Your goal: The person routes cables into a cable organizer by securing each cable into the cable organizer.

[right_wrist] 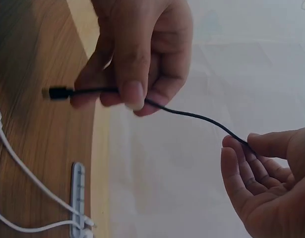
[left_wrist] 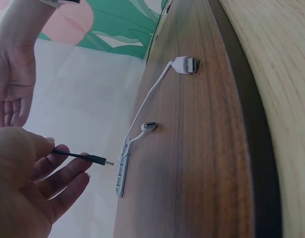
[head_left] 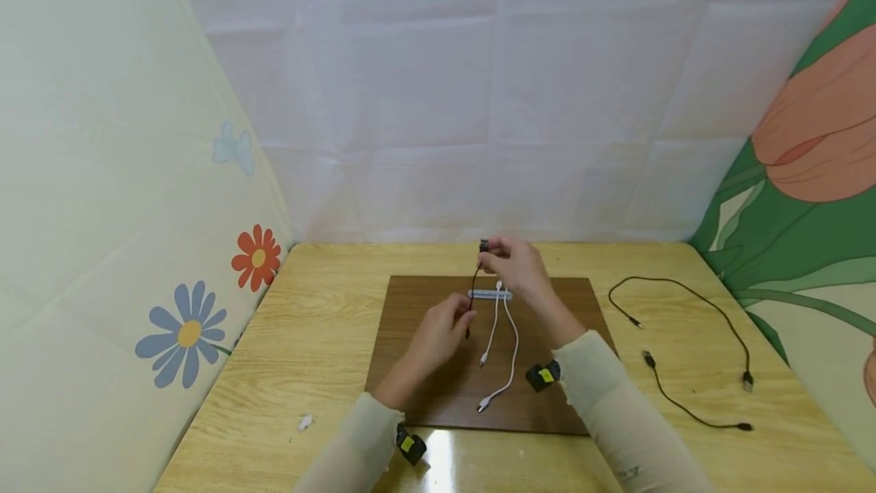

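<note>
A short black cable (right_wrist: pixel 192 115) runs between both hands above the brown board (head_left: pixel 424 394). My right hand (head_left: pixel 516 265) pinches it close to its larger black plug (head_left: pixel 484 246), the higher end. Lower and to the left, my left hand (head_left: pixel 438 332) pinches the cable between thumb and fingers near its slim metal-tipped connector (left_wrist: pixel 100 160). That connector points down toward the board. Just beyond it, a pale slotted cable holder (left_wrist: pixel 122 171) sits on the board. White cables (head_left: pixel 515 341) run from the holder toward the front, their connectors lying on the board.
On the table's right lie a longer black cable (head_left: pixel 708 306) and a shorter black cable (head_left: pixel 674 400). A small white scrap (head_left: pixel 305 422) is at the front left. A white sheet (head_left: pixel 438 97) hangs behind the table, with flowered sheets at both sides.
</note>
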The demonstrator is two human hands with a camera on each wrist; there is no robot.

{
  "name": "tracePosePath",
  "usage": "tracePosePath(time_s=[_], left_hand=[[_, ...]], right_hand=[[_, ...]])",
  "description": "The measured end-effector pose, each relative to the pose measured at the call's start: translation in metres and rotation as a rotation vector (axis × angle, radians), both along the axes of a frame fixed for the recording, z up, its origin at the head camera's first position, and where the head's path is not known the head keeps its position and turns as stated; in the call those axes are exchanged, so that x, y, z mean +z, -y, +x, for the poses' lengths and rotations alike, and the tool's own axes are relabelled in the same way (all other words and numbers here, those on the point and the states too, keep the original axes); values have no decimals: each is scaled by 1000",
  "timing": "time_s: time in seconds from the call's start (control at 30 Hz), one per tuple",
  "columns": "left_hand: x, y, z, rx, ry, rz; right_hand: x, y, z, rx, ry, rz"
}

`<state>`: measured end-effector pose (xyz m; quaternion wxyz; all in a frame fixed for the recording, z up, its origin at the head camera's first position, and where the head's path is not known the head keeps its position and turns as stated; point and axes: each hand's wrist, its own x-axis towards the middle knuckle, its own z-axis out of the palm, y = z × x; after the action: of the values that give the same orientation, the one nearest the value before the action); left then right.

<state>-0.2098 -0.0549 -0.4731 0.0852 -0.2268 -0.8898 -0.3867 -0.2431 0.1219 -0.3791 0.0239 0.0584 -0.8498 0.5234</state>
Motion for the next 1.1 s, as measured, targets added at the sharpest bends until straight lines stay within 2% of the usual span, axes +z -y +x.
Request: tracePosePath(time_s=[0.27,0.43,0.77,1.1], left_hand=[[-7,0,-4,-22,-66,-91],[-12,-2,-3,-28,-86,-172],[-17,-6,-1,-45,-200,-316],[-15,-11,4,-37,-159,-441]], right_hand=[[-21,-10,-16,-52,8,34],[-34,-14,-24,-52,29,69],[-53,-15,-37,-55,65,122],[-69,-15,-45,-59,95,152]])
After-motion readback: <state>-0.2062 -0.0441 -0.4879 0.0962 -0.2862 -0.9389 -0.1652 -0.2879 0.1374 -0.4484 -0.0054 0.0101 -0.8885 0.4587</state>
